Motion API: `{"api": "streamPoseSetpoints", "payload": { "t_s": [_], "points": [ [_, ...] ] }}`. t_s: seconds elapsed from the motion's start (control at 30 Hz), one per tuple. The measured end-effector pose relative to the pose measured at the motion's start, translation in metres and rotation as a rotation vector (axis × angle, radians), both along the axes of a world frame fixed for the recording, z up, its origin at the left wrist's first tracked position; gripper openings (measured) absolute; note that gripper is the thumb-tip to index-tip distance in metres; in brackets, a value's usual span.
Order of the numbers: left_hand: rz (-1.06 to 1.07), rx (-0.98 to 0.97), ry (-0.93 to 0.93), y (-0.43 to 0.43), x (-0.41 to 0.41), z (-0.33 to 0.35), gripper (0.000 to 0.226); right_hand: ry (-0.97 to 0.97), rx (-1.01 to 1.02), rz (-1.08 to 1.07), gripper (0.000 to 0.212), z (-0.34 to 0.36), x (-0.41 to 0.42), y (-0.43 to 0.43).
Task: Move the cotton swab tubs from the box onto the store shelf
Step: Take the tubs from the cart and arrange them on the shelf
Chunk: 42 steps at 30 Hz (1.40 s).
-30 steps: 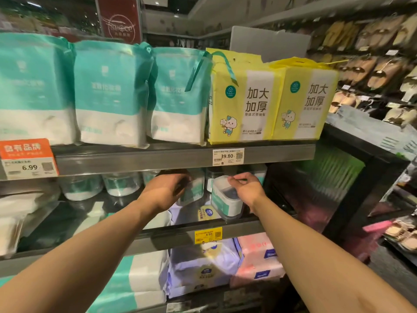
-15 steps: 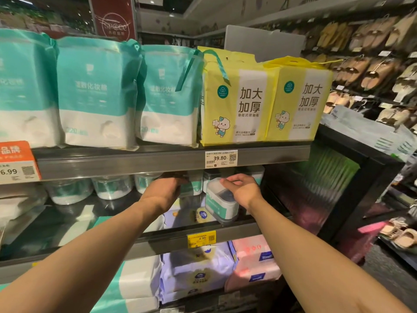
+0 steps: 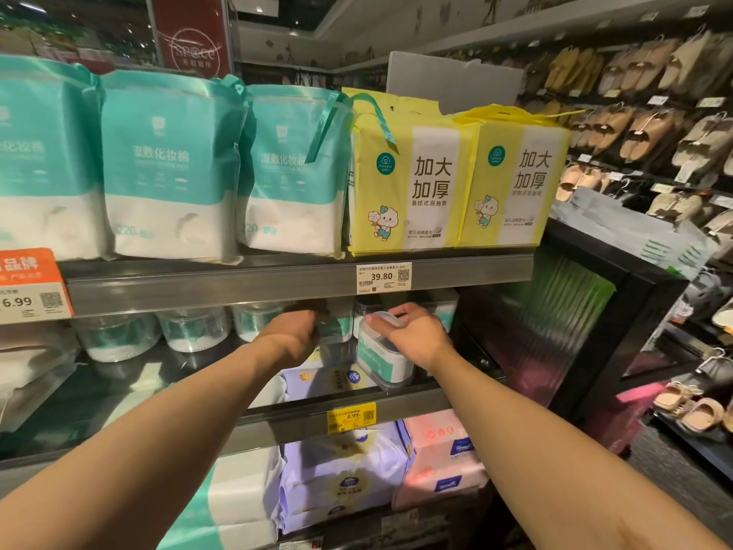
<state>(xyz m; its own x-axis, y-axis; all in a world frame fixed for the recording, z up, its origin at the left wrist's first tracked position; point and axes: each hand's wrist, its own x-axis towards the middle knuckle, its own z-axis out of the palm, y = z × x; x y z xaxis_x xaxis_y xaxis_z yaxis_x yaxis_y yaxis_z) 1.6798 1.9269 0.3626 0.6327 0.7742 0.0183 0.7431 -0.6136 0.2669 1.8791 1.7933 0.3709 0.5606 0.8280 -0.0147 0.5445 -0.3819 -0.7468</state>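
Cotton swab tub point(image 3: 380, 365): stands at the front lip of the glass shelf point(image 3: 178, 377), just at 1 o'clock of the yellow price tag point(image 3: 351, 416). Against that tag its spot matches both a second ago and half a second ago; only our view has drifted. We judge it already set down, so this placement is nearly done and release is still pending.

Right hand point(image 3: 416, 337): on top of the tub, fingers curled over the lid edge, holding it from above as before.

Tub upright, lid up, teal label band toward us. We read the long axis as slanting from about 4 o'clock (near) to 10 o'clock (far), but the hand covers much of the lid, so we are not sure.

Left hand point(image 3: 291, 337): at 9 o'clock of the tub, reaching under the upper shelf rail point(image 3: 238, 285). Its fingertips are hidden, so we cannot tell its grip.

Farther back, around 10 o'clock: a row of tubs point(image 3: 194, 331) along the rear.
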Motion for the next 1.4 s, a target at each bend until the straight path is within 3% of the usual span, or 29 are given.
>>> {"api": "streamPoseSetpoints", "payload": {
  "t_s": [0.1,0.3,0.4,0.5,0.6,0.67,0.77,0.87,1.03,1.2,1.33,1.4],
  "points": [
    [-0.006,-0.017,-0.038,-0.002,0.005,0.001,0.036,-0.073,-0.111,0.117,0.088,0.004,-0.009,-0.007],
    [-0.058,-0.022,-0.101,-0.013,0.013,0.003,0.04,-0.101,-0.057,0.047,0.075,0.003,-0.018,-0.013],
    [-0.068,0.037,-0.241,-0.023,0.012,-0.001,0.04,-0.029,0.064,-0.045,0.065,0.001,-0.019,-0.015],
    [-0.023,0.042,-0.358,-0.028,0.011,0.0,0.032,0.223,0.175,-0.152,0.071,0.003,-0.015,-0.018],
    [-0.028,-0.135,-0.375,-0.037,0.013,0.004,0.022,0.454,0.265,-0.216,0.04,-0.001,-0.012,-0.022],
    [-0.042,-0.354,-0.405,-0.047,0.015,0.006,0.019,0.521,0.291,-0.242,0.031,-0.003,-0.012,-0.024],
    [0.012,-0.857,-0.498,-0.063,0.012,0.013,0.017,0.633,0.293,-0.241,0.037,-0.003,-0.012,-0.028],
    [0.065,-1.007,-0.645,-0.068,0.008,0.011,0.025,0.67,0.297,-0.186,0.046,-0.005,-0.015,-0.036],
    [0.217,-0.911,-0.911,-0.062,0.006,0.001,0.019,0.599,0.245,-0.072,0.055,-0.007,-0.019,-0.043],
    [0.254,-0.834,-1.113,-0.061,0.011,0.0,0.027,0.403,0.268,-0.06,0.046,-0.005,-0.021,-0.038],
    [0.241,-0.748,-1.137,-0.058,0.015,0.003,0.029,0.35,0.296,-0.09,0.043,0.0,-0.022,-0.03],
    [0.241,-0.685,-1.007,-0.061,0.007,0.002,0.029,0.342,0.309,-0.101,0.042,-0.006,-0.029,-0.03]
  ]
}}
